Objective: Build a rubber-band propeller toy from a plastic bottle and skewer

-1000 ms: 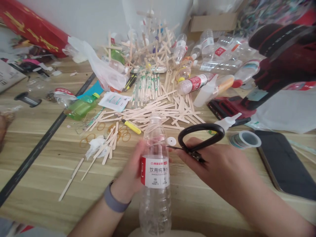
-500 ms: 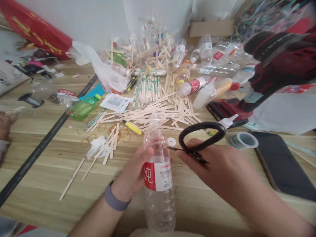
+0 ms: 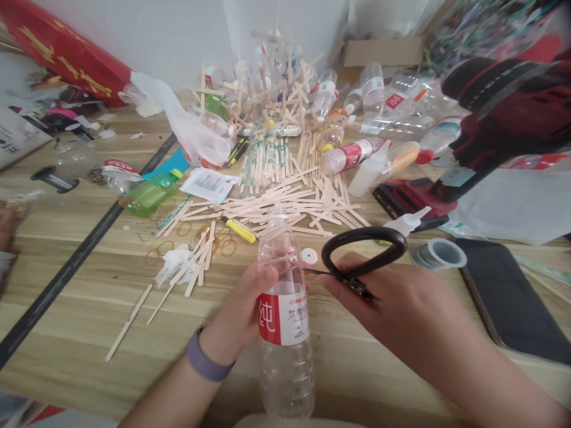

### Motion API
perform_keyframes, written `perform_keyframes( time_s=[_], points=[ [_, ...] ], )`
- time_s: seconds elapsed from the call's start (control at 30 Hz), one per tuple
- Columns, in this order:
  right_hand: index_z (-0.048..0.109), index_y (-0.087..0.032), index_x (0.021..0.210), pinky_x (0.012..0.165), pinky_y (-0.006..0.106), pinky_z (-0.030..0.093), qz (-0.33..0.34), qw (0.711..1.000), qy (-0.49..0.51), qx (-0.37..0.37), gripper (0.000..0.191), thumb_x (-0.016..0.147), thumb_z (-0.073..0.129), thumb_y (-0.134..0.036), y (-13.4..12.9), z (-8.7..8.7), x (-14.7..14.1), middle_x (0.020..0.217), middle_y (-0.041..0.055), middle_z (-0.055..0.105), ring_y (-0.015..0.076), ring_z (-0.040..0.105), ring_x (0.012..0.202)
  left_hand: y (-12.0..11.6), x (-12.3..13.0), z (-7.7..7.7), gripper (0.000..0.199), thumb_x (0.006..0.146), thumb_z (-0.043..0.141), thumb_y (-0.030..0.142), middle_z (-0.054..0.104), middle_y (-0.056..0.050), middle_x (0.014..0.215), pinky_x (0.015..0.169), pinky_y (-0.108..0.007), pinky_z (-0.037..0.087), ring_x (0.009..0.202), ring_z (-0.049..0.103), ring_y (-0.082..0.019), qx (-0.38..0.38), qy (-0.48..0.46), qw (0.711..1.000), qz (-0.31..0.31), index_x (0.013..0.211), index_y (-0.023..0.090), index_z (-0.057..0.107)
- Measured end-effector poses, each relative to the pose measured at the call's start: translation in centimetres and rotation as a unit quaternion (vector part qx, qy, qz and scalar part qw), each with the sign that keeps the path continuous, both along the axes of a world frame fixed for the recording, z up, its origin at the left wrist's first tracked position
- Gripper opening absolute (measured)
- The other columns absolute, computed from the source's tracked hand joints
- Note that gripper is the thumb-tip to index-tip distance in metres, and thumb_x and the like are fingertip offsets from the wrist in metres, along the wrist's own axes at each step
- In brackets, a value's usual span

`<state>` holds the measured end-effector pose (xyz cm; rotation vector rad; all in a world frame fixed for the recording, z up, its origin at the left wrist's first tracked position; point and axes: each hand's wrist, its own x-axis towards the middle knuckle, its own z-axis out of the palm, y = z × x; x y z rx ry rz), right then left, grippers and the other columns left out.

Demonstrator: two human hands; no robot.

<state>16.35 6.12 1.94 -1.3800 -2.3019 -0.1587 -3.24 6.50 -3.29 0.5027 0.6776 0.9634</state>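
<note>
My left hand (image 3: 250,300) is wrapped round the upper part of a clear plastic bottle (image 3: 288,368) with a red and white label, its thumb across the front. The bottle stands nearly upright, neck up. My right hand (image 3: 379,297) grips black-handled scissors (image 3: 363,252) to the right of it. The thin dark blade points left and its tip meets the bottle's side just above the label; whether it has gone through the plastic is hard to tell. A small white disc (image 3: 309,256) lies behind the blade.
Wooden sticks (image 3: 285,205) spread behind the bottle, beside a yellow-handled tool (image 3: 239,229). A red and black power tool (image 3: 446,160), tape rolls (image 3: 439,254) and a phone (image 3: 513,297) occupy the right. A green bottle (image 3: 151,193) lies left; another person's hand (image 3: 6,229) shows at the left edge.
The scissors' handle has dipped slightly, and the blade has drawn a little back to the right. The bottle has shifted very slightly left, still in my left hand.
</note>
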Motion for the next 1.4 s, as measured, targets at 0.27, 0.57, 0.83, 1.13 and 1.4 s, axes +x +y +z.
perform_keyframes(
  time_s=[0.27,0.57,0.83,1.13,1.4],
  points=[
    [0.07,-0.016,0.075,0.04,0.031,0.028,0.011,1.0,-0.002,-0.012,0.062,0.104,0.026,-0.048,-0.1,-0.2,0.0,0.056,0.0063,0.065,0.0196,0.059,0.04,0.0,0.1,0.1,0.041,0.073,0.077,0.047,0.07,-0.003,0.097,0.075,-0.029,0.052,0.081,0.065,-0.017,0.013,0.0,1.0,-0.008,0.105,0.021,0.069],
    [0.072,-0.014,0.081,0.041,0.033,0.03,0.026,1.0,0.002,0.005,0.06,0.104,0.028,-0.047,-0.1,-0.1,0.0,0.057,0.005,0.067,0.0184,0.057,0.038,0.1,0.3,0.2,0.053,0.063,0.084,0.044,0.069,-0.004,0.098,0.076,-0.031,0.05,0.083,0.065,-0.019,0.036,0.034,0.998,-0.028,0.109,0.024,0.066],
    [0.067,-0.017,0.076,0.044,0.033,0.03,0.049,0.998,-0.004,0.037,0.055,0.106,0.027,-0.04,-0.3,0.1,-0.2,0.053,0.0013,0.063,0.0166,0.055,0.038,-0.1,0.4,0.3,0.04,0.068,0.08,0.038,0.068,-0.001,0.088,0.069,-0.026,0.049,0.074,0.062,-0.015,0.029,0.018,0.999,-0.003,0.102,0.021,0.068],
    [0.059,-0.019,0.072,0.045,0.03,0.029,0.102,0.993,-0.036,0.052,0.05,0.107,0.024,-0.025,-0.1,0.9,-0.5,0.051,-0.0016,0.053,0.0148,0.052,0.042,0.1,0.7,0.5,0.028,0.071,0.078,0.031,0.064,-0.002,0.08,0.066,-0.024,0.048,0.069,0.059,-0.012,0.013,0.02,1.0,0.011,0.09,0.016,0.065],
    [0.058,-0.019,0.066,0.039,0.026,0.028,0.04,0.982,0.072,-0.167,0.04,0.1,0.044,-0.034,0.4,-0.5,-0.4,0.047,-0.0011,0.059,0.0134,0.054,0.037,-0.2,0.2,0.5,0.045,0.064,0.083,0.034,0.066,-0.001,0.085,0.066,-0.026,0.048,0.07,0.06,-0.014,0.042,0.095,0.994,0.034,0.101,0.02,0.063]
  ],
)
